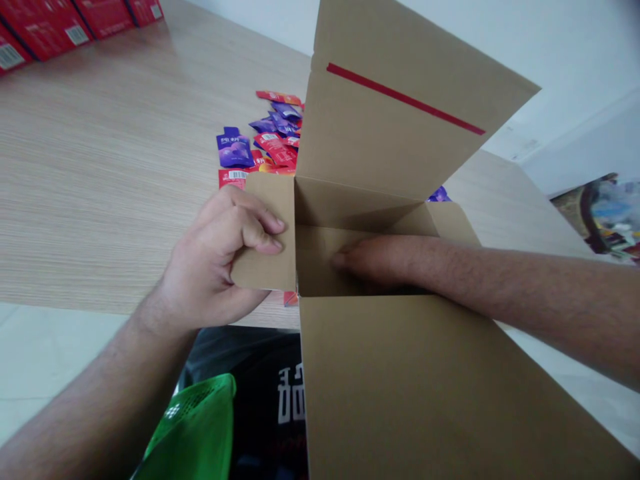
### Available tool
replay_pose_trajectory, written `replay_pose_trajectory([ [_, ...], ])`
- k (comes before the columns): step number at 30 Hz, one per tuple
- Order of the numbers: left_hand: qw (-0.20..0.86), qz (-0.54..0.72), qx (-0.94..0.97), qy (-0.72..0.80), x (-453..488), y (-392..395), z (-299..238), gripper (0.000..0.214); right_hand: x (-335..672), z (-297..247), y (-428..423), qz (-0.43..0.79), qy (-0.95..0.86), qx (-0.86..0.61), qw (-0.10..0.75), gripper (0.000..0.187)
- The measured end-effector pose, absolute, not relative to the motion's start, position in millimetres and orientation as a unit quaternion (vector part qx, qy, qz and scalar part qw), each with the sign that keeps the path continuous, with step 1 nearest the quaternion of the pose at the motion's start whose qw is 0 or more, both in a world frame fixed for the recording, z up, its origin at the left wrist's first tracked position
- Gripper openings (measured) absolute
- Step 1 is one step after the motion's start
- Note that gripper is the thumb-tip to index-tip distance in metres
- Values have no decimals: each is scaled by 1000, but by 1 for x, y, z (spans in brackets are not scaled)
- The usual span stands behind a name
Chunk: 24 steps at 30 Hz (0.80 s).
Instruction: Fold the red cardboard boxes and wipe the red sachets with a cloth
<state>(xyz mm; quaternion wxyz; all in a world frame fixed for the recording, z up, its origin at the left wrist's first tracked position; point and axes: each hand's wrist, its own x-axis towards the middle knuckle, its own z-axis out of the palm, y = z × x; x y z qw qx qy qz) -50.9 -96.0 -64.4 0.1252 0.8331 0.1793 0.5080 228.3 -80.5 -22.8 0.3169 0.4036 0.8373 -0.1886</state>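
Note:
A brown cardboard box (pixel 360 240) stands with its top flaps spread. A strip of red tape (pixel 405 98) crosses its tall back flap. My left hand (pixel 215 250) is closed on the small left flap (pixel 265 270), fingers curled over its upper face. Inside the box is my right hand (pixel 375 259), reaching in from the right with its fingertips towards the left inner wall. Those fingers are blurred and partly in shadow, so whether they hold anything does not show. Behind the box lies a loose pile of purple sachets (pixel 235 148) and red sachets (pixel 277 150).
Red cartons (pixel 55 27) with barcodes line the far left of the wooden table (pixel 100 147). A green basket (pixel 200 427) is below the table's front edge, by my dark clothing (pixel 265 400). Another purple sachet (pixel 439 195) peeks out right of the box.

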Motion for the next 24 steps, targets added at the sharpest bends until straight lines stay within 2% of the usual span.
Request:
replay_pose_trajectory([
  [3, 136, 503, 834, 180, -52, -97, -65, 21, 217, -22, -78, -168, 872, 339, 311, 60],
  [4, 140, 502, 834, 182, -52, -98, -66, 21, 215, -22, -78, -149, 885, 324, 299, 62],
  [7, 149, 505, 829, 189, -53, -99, -68, 21, 214, -26, -79, -94, 915, 287, 266, 47],
  [8, 151, 506, 828, 191, -53, -99, -69, 22, 216, -28, -79, -88, 921, 278, 257, 50],
  [10, 151, 506, 827, 192, -54, -99, -69, 23, 223, -33, -78, -95, 928, 261, 247, 67],
  [12, 143, 507, 828, 193, -54, -99, -69, 23, 229, -38, -77, -111, 929, 255, 244, 92],
  [15, 127, 509, 829, 192, -53, -98, -68, 24, 232, -41, -74, -124, 915, 289, 253, 109],
  [24, 113, 513, 829, 191, -54, -96, -65, 20, 210, -27, -77, -55, 848, 399, 344, 113],
])
